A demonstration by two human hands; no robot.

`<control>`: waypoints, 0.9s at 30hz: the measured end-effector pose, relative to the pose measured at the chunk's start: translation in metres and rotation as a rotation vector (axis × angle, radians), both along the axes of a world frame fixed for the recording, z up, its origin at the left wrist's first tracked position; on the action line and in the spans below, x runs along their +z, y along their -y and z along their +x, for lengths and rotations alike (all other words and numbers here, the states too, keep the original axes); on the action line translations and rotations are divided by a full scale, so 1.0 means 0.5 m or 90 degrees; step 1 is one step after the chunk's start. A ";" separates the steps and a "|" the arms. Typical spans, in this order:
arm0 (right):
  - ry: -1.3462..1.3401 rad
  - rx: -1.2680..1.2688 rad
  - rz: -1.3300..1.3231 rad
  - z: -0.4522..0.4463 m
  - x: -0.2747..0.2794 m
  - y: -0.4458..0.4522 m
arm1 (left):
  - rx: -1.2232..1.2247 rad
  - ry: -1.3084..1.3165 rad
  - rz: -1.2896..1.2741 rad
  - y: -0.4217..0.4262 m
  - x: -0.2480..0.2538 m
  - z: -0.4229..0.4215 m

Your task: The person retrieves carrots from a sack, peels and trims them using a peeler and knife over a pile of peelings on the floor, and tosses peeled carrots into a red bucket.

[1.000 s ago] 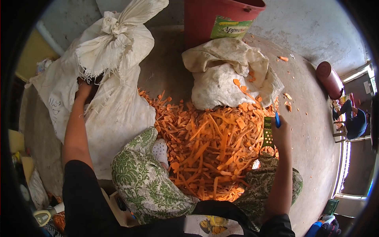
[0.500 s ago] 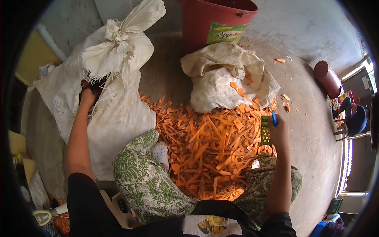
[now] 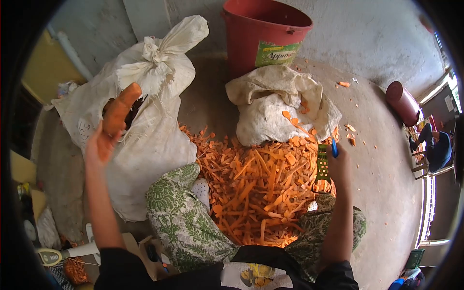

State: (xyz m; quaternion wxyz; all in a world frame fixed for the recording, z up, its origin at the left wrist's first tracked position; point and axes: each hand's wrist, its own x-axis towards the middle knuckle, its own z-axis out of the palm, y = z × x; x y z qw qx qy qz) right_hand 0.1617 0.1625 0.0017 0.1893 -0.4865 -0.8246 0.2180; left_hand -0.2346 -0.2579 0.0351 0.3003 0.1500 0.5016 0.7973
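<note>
In my left hand point(image 3: 102, 145) is a large unpeeled-looking carrot point(image 3: 122, 108), held by its lower end in front of the torn hole point(image 3: 135, 112) of a tied white sack point(image 3: 150, 150). My right hand point(image 3: 340, 163) is closed around a knife with a blue handle point(image 3: 334, 147), its thin blade pointing away from me. A green peeler-like tool point(image 3: 322, 162) with holes along it sits in the same hand; how the fingers grip it is partly hidden. Between my legs lies a heap of carrot peelings point(image 3: 261, 179) and cut ends.
Behind the heap slumps a second whitish sack point(image 3: 266, 113), with a red bucket point(image 3: 241, 48) beyond it. Carrot bits point(image 3: 343, 84) are scattered on the floor. A maroon container point(image 3: 401, 100) lies to the right, near a seated person point(image 3: 437, 150).
My left hand has come out of the sack's hole with a carrot. My right hand stays almost in place with the knife and green tool.
</note>
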 end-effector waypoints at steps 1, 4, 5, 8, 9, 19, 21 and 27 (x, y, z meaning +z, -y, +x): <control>-0.020 0.014 0.011 0.002 -0.004 -0.003 | 0.021 0.085 0.087 -0.012 -0.015 0.052; -0.034 0.028 0.012 0.005 0.014 0.006 | -0.050 0.294 0.310 -0.081 -0.030 0.188; -0.052 0.033 0.003 0.005 0.017 0.013 | -0.100 0.315 0.377 -0.122 -0.013 0.240; -0.087 0.036 -0.011 0.015 0.023 0.027 | -0.480 0.205 0.392 -0.217 0.049 0.331; -0.082 0.043 -0.012 0.019 0.026 0.029 | -0.510 0.230 0.373 -0.253 0.054 0.349; -0.438 -0.037 -0.258 0.028 0.041 0.056 | -0.504 0.434 0.046 -0.472 0.009 0.515; -0.793 -0.123 -0.409 0.008 0.038 0.075 | -0.480 0.484 0.029 -0.484 -0.043 0.548; -0.659 -0.085 -0.351 -0.026 -0.010 0.128 | -0.413 0.526 -0.004 -0.502 -0.098 0.626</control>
